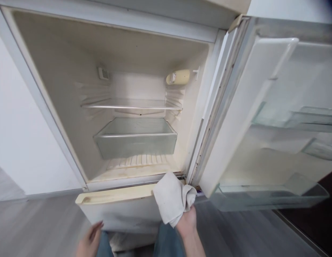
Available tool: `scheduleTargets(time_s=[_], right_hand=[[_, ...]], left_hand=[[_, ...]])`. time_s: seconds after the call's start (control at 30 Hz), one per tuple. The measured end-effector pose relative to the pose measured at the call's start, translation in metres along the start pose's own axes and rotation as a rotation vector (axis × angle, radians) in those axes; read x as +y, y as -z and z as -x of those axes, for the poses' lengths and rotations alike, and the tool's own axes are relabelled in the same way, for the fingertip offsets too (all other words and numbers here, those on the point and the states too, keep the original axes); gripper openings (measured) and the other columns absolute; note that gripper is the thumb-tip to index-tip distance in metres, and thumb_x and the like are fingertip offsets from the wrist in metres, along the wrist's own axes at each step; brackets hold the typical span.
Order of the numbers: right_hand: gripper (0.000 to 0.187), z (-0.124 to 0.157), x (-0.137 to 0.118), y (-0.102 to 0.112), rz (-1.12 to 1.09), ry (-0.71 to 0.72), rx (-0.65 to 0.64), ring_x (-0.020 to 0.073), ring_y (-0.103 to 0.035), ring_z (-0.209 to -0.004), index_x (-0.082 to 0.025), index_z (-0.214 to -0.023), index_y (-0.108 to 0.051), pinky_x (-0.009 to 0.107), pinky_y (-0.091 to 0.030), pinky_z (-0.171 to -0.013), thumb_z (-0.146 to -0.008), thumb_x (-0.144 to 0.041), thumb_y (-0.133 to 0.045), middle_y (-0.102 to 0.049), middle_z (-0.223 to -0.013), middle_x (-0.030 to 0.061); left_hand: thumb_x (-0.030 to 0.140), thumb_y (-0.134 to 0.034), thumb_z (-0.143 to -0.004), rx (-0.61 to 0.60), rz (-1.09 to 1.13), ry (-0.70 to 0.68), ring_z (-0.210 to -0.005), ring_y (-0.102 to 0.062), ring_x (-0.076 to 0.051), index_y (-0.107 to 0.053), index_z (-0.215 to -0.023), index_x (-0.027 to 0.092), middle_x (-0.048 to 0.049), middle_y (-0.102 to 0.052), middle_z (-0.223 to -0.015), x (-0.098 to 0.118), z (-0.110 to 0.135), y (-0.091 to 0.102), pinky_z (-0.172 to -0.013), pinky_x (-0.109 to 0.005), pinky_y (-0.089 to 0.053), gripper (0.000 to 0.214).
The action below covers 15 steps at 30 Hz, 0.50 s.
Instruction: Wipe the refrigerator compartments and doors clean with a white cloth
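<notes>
A pale grey-white cloth (170, 200) is bunched in my right hand (187, 221), whose fingers are partly hidden behind it. The cloth overlaps the right end of the top edge of a lower door or drawer front (120, 210), below the fridge opening. My left hand (89, 241) is low in the view, just left of my knee, slightly blurred. Its fingers are loosely bent and apart, with nothing visible in them. Before me stands an open fridge compartment (61, 92), its cream lining stained along the bottom edge.
Inside the fridge are a glass shelf (134, 104), a clear drawer (136, 144) and a yellowish lamp housing (179, 76). At right, the fridge door (235, 117) hangs wide open with clear door bins (270, 196). Grey wood-look floor (53, 221) lies below.
</notes>
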State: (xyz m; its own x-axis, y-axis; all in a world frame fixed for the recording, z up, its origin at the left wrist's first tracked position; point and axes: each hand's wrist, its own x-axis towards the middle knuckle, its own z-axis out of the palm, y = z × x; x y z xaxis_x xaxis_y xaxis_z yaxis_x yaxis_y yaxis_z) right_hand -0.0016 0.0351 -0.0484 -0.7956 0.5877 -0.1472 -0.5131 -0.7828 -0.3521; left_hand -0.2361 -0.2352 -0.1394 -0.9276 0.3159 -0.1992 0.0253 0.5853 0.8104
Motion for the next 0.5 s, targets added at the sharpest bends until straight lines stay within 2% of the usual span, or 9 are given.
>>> scheduleTargets(time_s=[0.07,0.13,0.2,0.23,0.27,0.33,0.43,0.5], right_hand=[[0.047,0.006,-0.001,-0.002,-0.003,-0.017,0.028,0.0225,-0.047,-0.13,-0.021,-0.11,-0.07,0.05,-0.022,-0.114,-0.08,-0.049,-0.048,-0.067,-0.118,0.0117],[0.049,0.013,-0.002,-0.004,-0.021,-0.038,0.071,0.0221,-0.047,-0.13,-0.021,-0.111,-0.07,0.05,-0.022,-0.114,-0.081,-0.05,-0.045,-0.066,-0.12,0.0117],[0.05,0.019,-0.002,-0.007,-0.046,-0.039,0.119,0.0213,-0.048,-0.129,-0.021,-0.112,-0.069,0.049,-0.023,-0.114,-0.082,-0.049,-0.04,-0.067,-0.12,0.0113],[0.05,0.022,-0.002,-0.008,-0.055,-0.029,0.141,0.0209,-0.049,-0.129,-0.021,-0.112,-0.069,0.049,-0.023,-0.114,-0.082,-0.048,-0.039,-0.067,-0.119,0.0111],[0.05,0.025,-0.002,-0.008,-0.062,-0.015,0.159,0.0207,-0.049,-0.128,-0.021,-0.112,-0.069,0.048,-0.024,-0.114,-0.083,-0.046,-0.037,-0.068,-0.118,0.011],[0.05,0.032,-0.002,-0.008,-0.068,0.01,0.184,0.0207,-0.051,-0.126,-0.021,-0.112,-0.07,0.048,-0.025,-0.113,-0.083,-0.045,-0.037,-0.068,-0.116,0.0111],[0.049,0.042,-0.002,-0.005,-0.074,0.021,0.201,0.0212,-0.053,-0.124,-0.02,-0.11,-0.071,0.048,-0.025,-0.113,-0.084,-0.044,-0.038,-0.07,-0.112,0.0114],[0.047,0.049,-0.001,0.0,-0.084,0.007,0.21,0.0216,-0.053,-0.124,-0.02,-0.107,-0.072,0.048,-0.025,-0.113,-0.084,-0.043,-0.038,-0.071,-0.11,0.0116]], left_hand=[[0.057,-0.047,-0.067,-0.014,0.051,-0.137,-0.101,-0.067,-0.032,-0.062,-0.099,0.021,-0.0115,-0.075,-0.101,0.066,0.006,0.007,-0.093,-0.044,-0.049,0.05],[0.055,-0.05,-0.072,0.036,0.089,-0.329,-0.098,-0.066,-0.028,-0.063,-0.099,0.024,-0.0083,-0.073,-0.102,0.127,0.003,0.012,-0.094,-0.042,-0.046,0.043],[0.05,-0.054,-0.074,0.048,0.207,-0.458,-0.088,-0.066,-0.024,-0.065,-0.095,0.024,-0.0068,-0.072,-0.099,0.175,-0.008,0.013,-0.089,-0.039,-0.046,0.035],[0.045,-0.057,-0.074,0.0,0.327,-0.464,-0.083,-0.065,-0.023,-0.065,-0.093,0.023,-0.0068,-0.072,-0.096,0.194,-0.016,0.013,-0.084,-0.037,-0.047,0.031],[0.039,-0.062,-0.071,-0.078,0.469,-0.408,-0.082,-0.065,-0.022,-0.066,-0.093,0.021,-0.0072,-0.071,-0.094,0.21,-0.024,0.011,-0.082,-0.035,-0.047,0.028],[0.035,-0.061,-0.074,-0.124,0.583,-0.361,-0.084,-0.065,-0.02,-0.064,-0.098,0.021,-0.0076,-0.07,-0.102,0.234,-0.04,0.004,-0.082,-0.033,-0.047,0.028],[0.029,-0.056,-0.078,-0.215,0.745,-0.262,-0.09,-0.066,-0.017,-0.06,-0.105,0.021,-0.0102,-0.063,-0.125,0.255,-0.061,-0.009,-0.084,-0.032,-0.048,0.028],[0.025,-0.052,-0.081,-0.282,0.85,-0.181,-0.089,-0.067,-0.015,-0.057,-0.102,0.021,-0.0112,-0.057,-0.134,0.264,-0.071,-0.017,-0.083,-0.032,-0.049,0.022]])
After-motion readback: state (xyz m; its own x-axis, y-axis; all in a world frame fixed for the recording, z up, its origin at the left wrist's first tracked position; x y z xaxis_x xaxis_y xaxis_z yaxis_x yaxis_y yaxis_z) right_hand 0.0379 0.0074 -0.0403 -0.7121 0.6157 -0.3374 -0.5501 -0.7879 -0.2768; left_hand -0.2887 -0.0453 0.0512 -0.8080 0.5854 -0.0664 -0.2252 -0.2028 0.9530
